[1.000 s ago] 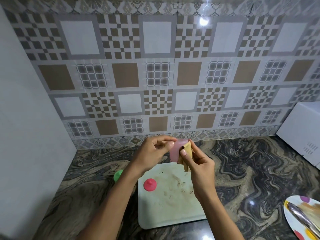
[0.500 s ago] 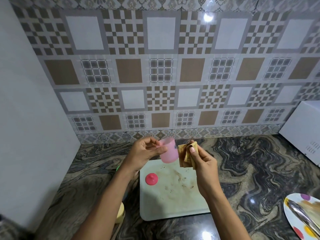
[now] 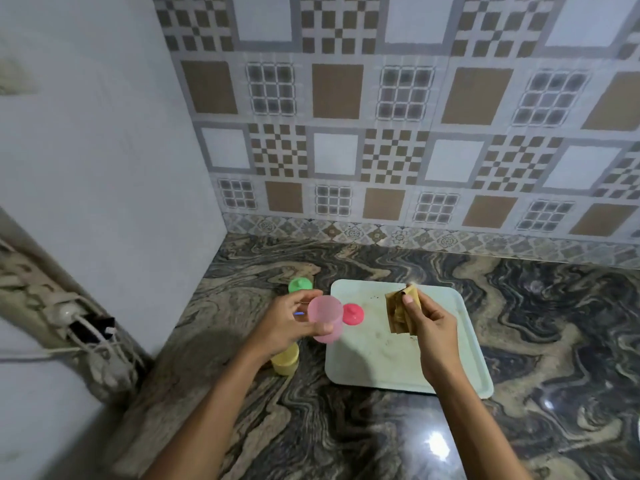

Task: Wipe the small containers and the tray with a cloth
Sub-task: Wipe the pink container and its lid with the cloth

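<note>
My left hand (image 3: pixel 289 323) grips a small translucent pink container (image 3: pixel 325 318), held just left of the pale tray (image 3: pixel 460 362) and above the counter. My right hand (image 3: pixel 429 329) pinches a folded tan cloth (image 3: pixel 401 311) over the tray's middle, apart from the pink container. The tray's surface shows brown smears and crumbs. A pink lid (image 3: pixel 353 314) lies at the tray's left edge. A green container (image 3: pixel 300 285) stands on the counter behind my left hand, and a yellow container (image 3: pixel 285 363) stands below my left wrist.
The marbled stone counter (image 3: pixel 554 323) stretches to the right and front of the tray. A white wall (image 3: pixel 104 168) closes the left side, with a cable and plug (image 3: pixel 90 332) at its lower part. A patterned tiled wall (image 3: pixel 398 133) rises behind.
My left hand has carried the pink container down and to the left, away from the cloth. The cloth in my right hand has come off the container. The camera has turned left.
</note>
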